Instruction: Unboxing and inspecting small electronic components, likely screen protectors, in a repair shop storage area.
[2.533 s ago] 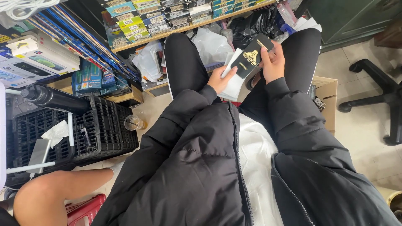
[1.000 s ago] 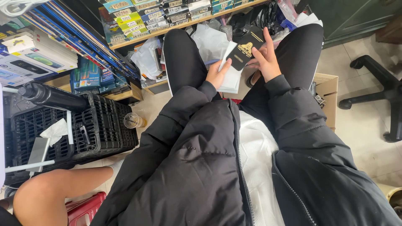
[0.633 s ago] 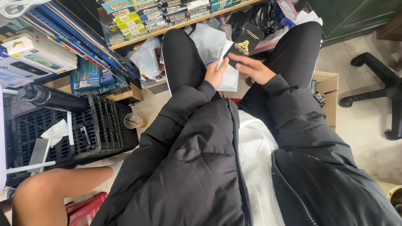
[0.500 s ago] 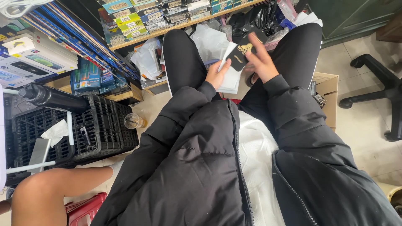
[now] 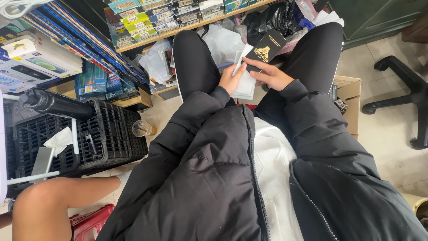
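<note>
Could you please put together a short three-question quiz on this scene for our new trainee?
1. True or false: the left hand holds a stack of white sheets.
2. What does the right hand hold? A) a plastic cup B) a flat black packet with a gold emblem C) a red stool
3. What lies on top of the black plastic crate?

Key: 1 true. 2 B, the black packet. 3 A black cylinder, a crumpled white tissue and a white rod.

1. Left hand (image 5: 230,79) – fingers curled in a closed grip, thumb on top, between the knees.
2. Right hand (image 5: 269,75) – fingers extended leftward, pinching; both sleeved forearms converge forward.
</note>
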